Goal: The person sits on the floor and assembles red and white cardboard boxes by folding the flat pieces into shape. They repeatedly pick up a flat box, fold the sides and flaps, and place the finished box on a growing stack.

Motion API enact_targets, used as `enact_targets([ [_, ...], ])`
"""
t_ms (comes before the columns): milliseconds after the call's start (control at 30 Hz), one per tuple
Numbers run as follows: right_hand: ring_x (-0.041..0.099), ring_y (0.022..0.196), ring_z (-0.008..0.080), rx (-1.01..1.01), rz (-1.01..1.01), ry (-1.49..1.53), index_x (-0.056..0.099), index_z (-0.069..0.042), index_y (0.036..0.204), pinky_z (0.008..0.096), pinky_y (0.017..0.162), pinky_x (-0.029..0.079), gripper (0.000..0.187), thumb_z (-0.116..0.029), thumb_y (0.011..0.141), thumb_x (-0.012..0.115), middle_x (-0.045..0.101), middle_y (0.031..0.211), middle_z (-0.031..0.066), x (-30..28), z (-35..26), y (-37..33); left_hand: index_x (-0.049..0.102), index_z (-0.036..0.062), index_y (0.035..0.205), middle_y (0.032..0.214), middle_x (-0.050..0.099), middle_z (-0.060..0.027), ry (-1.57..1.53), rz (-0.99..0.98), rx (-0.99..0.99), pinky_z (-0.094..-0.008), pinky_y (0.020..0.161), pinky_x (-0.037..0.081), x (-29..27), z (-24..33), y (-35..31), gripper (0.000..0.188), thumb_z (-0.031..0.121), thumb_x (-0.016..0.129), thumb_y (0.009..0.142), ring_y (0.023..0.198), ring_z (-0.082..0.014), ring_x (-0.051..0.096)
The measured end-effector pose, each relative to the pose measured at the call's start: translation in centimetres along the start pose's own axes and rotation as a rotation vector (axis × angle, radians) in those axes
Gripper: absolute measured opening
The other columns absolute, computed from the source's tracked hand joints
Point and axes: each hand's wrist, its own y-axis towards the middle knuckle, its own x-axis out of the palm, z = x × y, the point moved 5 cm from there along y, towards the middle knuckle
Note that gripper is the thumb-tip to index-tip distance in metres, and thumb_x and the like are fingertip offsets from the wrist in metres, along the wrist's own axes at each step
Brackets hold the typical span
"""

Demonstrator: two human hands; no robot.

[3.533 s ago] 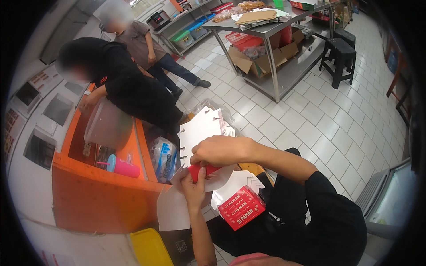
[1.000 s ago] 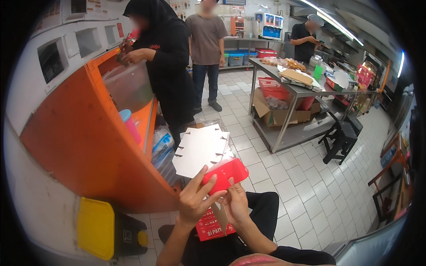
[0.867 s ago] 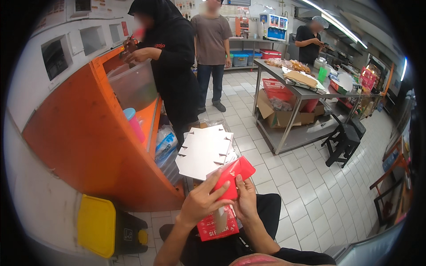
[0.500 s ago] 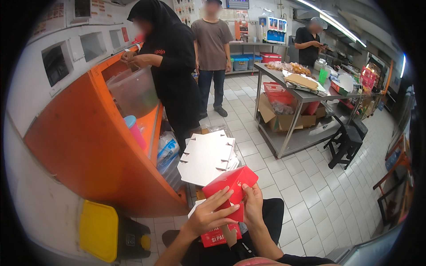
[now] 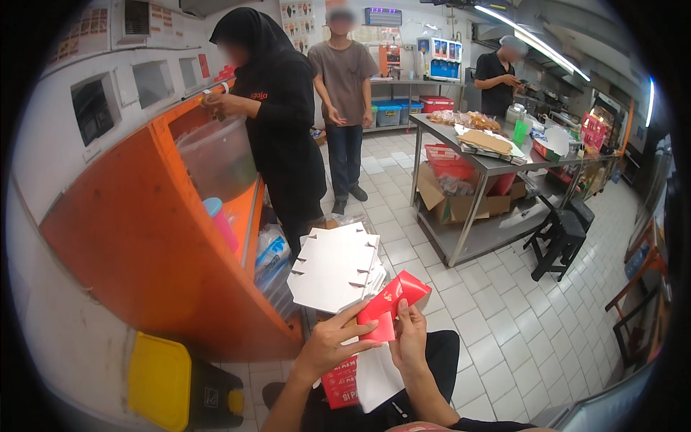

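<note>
Both of my hands hold a small red cardboard box [image 5: 391, 302], partly folded, above my lap. My left hand [image 5: 332, 343] grips its lower left side with fingers spread. My right hand [image 5: 409, 338] pinches its right underside. Just beyond the box lies a stack of flat white box blanks [image 5: 337, 265] with notched edges. More red and white flat cartons [image 5: 360, 376] rest on my lap under my hands.
An orange counter [image 5: 165, 245] with a clear plastic bin [image 5: 216, 155] stands at left; a person in black works at it. A yellow-lidded bin [image 5: 160, 378] sits at lower left. A steel table [image 5: 489, 165] with boxes, a black stool [image 5: 558, 230] and two more people stand farther back.
My head has lifted from looking down at the counter to looking across the room. The red box has been raised off my lap and folded further between my hands.
</note>
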Motion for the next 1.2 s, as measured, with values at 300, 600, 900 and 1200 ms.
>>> enact_targets([
  [300,0.068,0.086,0.013,0.059,0.077,0.078,0.064,-0.001,0.104,0.0289,0.075,0.06,0.024,-0.021,0.106,0.051,0.069,0.102,0.006,-0.3,1.1,-0.5,0.074,-0.003,0.1,0.124,0.062,-0.0274,0.061,0.025,-0.08,-0.0384,0.088,0.058,1.2,0.8,0.6,0.03,0.019,0.081,0.08,0.108,-0.036,0.067],
  [600,0.068,0.091,0.0153,0.102,0.049,0.043,0.067,-0.002,0.096,0.0329,0.078,0.059,0.023,-0.019,0.105,0.053,0.069,0.101,0.0061,-0.6,0.0,-0.2,0.073,-0.0021,0.103,0.122,0.063,-0.0266,0.121,-0.009,-0.058,-0.0359,0.084,0.058,1.9,0.6,1.0,0.033,0.014,0.078,0.075,0.103,-0.0334,0.068],
  [900,0.069,0.077,0.0136,0.099,0.06,0.107,0.063,-0.001,0.093,0.0325,0.073,0.061,0.027,-0.022,0.105,0.052,0.069,0.091,0.0089,1.3,0.1,-1.5,0.071,-0.0034,0.106,0.121,0.063,-0.0246,0.205,0.014,-0.025,-0.0385,0.087,0.057,1.1,0.7,2.2,0.04,0.017,0.082,0.073,0.107,-0.0376,0.065],
  [1200,0.07,0.09,0.0235,-0.712,-0.353,-1.146,0.076,-0.005,0.099,0.0325,0.079,0.054,0.02,-0.019,0.084,0.077,0.073,0.095,0.0126,1.1,-11.0,-2.0,0.067,0.0025,0.118,0.112,0.07,-0.0148,-0.15,-0.181,-0.363,-0.0327,0.083,0.056,-1.6,-2.1,2.9,0.056,0.015,0.089,0.068,0.097,-0.0238,0.069],
])
